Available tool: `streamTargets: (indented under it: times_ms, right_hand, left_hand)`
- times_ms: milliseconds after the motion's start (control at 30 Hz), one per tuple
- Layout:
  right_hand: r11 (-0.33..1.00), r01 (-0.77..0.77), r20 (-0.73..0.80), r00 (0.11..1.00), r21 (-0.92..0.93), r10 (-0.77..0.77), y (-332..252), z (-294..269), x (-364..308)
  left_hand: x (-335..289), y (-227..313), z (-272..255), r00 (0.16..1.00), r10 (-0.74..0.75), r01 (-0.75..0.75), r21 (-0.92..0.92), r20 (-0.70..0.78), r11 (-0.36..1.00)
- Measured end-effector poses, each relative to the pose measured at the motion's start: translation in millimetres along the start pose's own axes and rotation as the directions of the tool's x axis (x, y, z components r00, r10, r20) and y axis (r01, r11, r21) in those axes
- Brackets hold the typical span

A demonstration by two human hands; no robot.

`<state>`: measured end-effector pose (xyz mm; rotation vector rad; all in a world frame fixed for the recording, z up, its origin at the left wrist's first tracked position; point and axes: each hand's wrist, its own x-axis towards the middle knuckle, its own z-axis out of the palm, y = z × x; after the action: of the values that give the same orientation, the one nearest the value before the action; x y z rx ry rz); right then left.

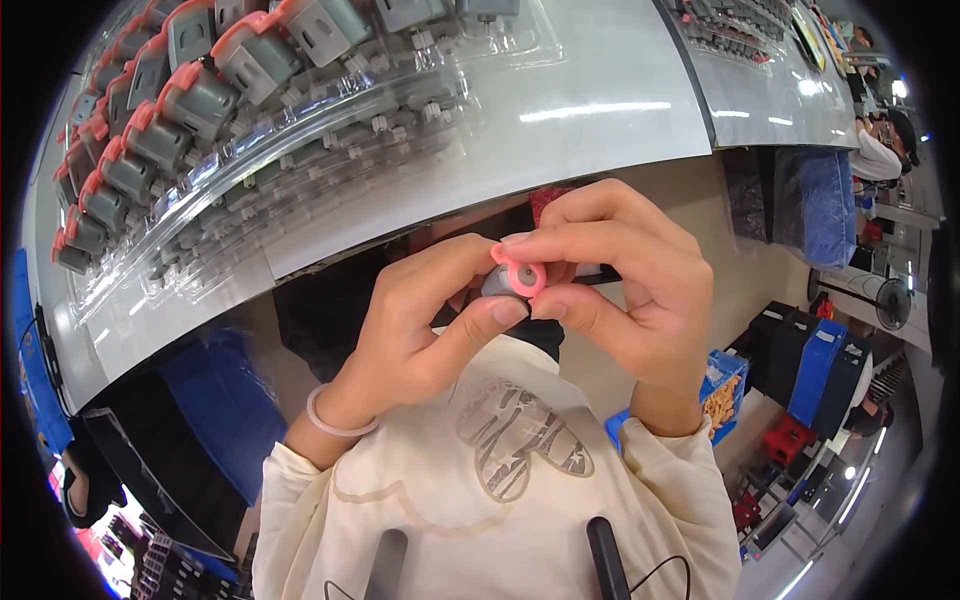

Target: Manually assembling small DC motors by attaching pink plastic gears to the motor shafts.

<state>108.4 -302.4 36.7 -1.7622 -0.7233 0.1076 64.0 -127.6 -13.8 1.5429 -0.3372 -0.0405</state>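
In front of my chest, both hands meet on a small grey motor-like part (494,283) with a soft-looking pink ring cap (512,266) on its end. My left hand (412,325) is closed round the grey body, its thumb along the near side. The thumb and forefinger of my right hand (645,280) pinch the pink cap from the right. Its round end with a hole faces up toward me. Fingers hide most of the grey body. Similar grey parts with pink caps (200,100) stand in rows at the far left.
A clear plastic tray (225,160) holds those rows and small white gears on the grey-white table (600,110). The table's near edge runs just beyond my hands. A blue bin of orange pieces (722,395) is at lower right, near stacked black and blue crates (815,360).
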Motion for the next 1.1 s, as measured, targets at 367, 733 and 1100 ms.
streamTargets:
  times_ms: [367, 733, 1100]
  right_hand:
    - [0.991, 0.092, 0.162, 0.984, -0.096, -0.075, 4, -8, 7]
    - [0.947, 0.308, 0.138, 0.946, -0.095, -0.294, 21, -3, 10]
    - [0.963, 0.089, -0.029, 0.995, -0.253, -0.099, 5, 8, -9]
  left_hand:
    - [-2, -3, -4, 0.992, 0.11, -0.118, 0.13, 0.066, 0.984]
    - [-5, 2, -8, 0.996, 0.061, -0.059, -0.025, 0.071, 0.998]
    - [0, 0, -5, 0.968, 0.249, -0.242, 0.363, 0.029, 0.9]
